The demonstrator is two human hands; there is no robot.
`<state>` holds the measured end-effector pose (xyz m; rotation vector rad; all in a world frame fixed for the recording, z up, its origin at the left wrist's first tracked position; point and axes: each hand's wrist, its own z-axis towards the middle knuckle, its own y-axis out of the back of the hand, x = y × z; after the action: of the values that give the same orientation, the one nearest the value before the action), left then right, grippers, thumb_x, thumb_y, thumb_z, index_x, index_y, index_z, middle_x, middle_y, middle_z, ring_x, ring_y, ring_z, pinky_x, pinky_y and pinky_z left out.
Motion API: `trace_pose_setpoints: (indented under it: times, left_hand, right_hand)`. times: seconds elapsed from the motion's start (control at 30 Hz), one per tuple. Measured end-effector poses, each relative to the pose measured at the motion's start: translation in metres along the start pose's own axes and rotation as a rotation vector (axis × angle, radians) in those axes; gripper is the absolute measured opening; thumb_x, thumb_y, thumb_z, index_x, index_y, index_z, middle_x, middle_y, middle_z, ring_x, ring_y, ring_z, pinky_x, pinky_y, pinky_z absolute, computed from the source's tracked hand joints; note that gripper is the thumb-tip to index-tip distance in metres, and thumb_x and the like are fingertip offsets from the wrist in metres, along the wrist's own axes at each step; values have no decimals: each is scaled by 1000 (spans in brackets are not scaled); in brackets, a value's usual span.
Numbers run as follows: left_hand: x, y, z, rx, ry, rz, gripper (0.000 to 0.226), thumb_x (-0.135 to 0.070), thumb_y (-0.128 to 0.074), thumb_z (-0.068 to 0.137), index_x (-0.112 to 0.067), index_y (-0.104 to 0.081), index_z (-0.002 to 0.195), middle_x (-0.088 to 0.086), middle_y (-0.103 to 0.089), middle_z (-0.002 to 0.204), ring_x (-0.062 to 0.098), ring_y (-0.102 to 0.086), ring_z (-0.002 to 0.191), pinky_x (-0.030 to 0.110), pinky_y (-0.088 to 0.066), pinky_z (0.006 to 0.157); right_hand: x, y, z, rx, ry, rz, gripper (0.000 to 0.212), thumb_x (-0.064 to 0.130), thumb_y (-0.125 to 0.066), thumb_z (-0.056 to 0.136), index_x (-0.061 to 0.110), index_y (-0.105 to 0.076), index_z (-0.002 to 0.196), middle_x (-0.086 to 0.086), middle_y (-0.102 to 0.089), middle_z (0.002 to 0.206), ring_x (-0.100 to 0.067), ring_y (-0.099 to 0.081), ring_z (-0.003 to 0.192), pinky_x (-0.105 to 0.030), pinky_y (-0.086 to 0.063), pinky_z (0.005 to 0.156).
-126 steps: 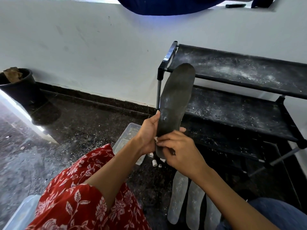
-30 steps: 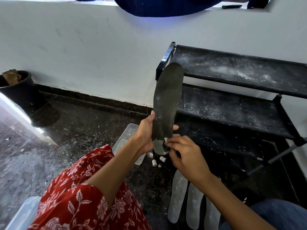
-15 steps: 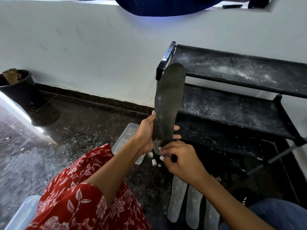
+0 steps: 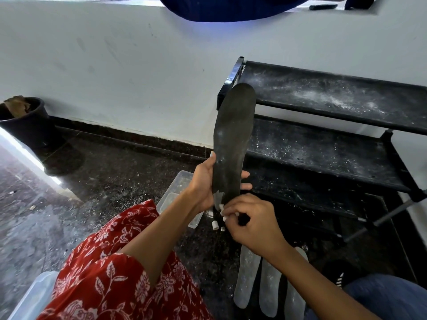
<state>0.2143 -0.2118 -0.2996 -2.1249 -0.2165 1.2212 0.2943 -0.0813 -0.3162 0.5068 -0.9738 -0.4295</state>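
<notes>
A long dark insole [image 4: 233, 139] stands upright in front of me, toe end up, with dusty pale marks on its face. My left hand [image 4: 203, 183] grips its lower part, thumb on the left edge and fingers wrapped round the back. A pale bare patch shows at the heel. My right hand [image 4: 249, 224] is just below, fingers curled, pinching the heel end, where a dark bit shows between the fingers. The heel tip itself is hidden by that hand.
A black, dust-covered shoe rack [image 4: 323, 153] stands right against the white wall. On the dark floor lie a clear plastic box [image 4: 180, 183], small white cylinders [image 4: 215, 225] and three pale insoles [image 4: 268, 285]. A black pot [image 4: 27, 125] stands far left, another clear tub [image 4: 32, 296] near left.
The insole has swung from a rightward lean to nearly upright. My right hand slid down over the heel end and now covers it. My left hand keeps the same grip.
</notes>
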Motion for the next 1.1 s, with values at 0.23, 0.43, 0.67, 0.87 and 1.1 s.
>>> trace_pose_setpoints:
  times: [0.23,0.43,0.67,0.87,1.1]
  left_hand:
    - [3,-4,0,3,19,37,70,-54,-16,98,-2,-58,117,22,-71,96,32,-69,89,34,-57,78]
    - [3,-1,-3,18,15,4,65,-55,-18,98,-7,-56,117,27,-68,104,45,-66,90,46,-58,78]
    - [4,-7,-2,25,31,44,70,-53,-17,98,0,-61,111,22,-70,97,30,-69,89,33,-58,76]
    - [3,-6,-5,30,50,25,67,-53,-16,98,-2,-55,119,25,-69,102,39,-69,86,41,-58,80]
    - [0,-4,-7,28,33,10,66,-53,-16,98,-5,-56,119,24,-69,103,39,-67,96,42,-56,79]
  right_hand:
    - [-5,-1,9,-24,-31,-43,28,-4,-57,86,9,-69,109,0,-66,115,-7,-54,112,-19,-40,100]
    - [-2,-3,3,92,-40,20,20,-3,-65,72,10,-76,82,2,-73,90,-7,-65,88,-27,-53,83]
    - [-3,-1,11,-144,-19,17,29,-7,-60,81,11,-73,100,3,-69,106,-5,-59,105,-19,-44,96]
    - [0,-3,5,58,58,-16,27,-8,-63,74,8,-74,93,1,-72,99,-10,-61,99,-18,-45,92]
    - [2,1,1,222,116,-109,18,-4,-64,63,9,-74,70,1,-72,77,-14,-64,76,-32,-55,70]
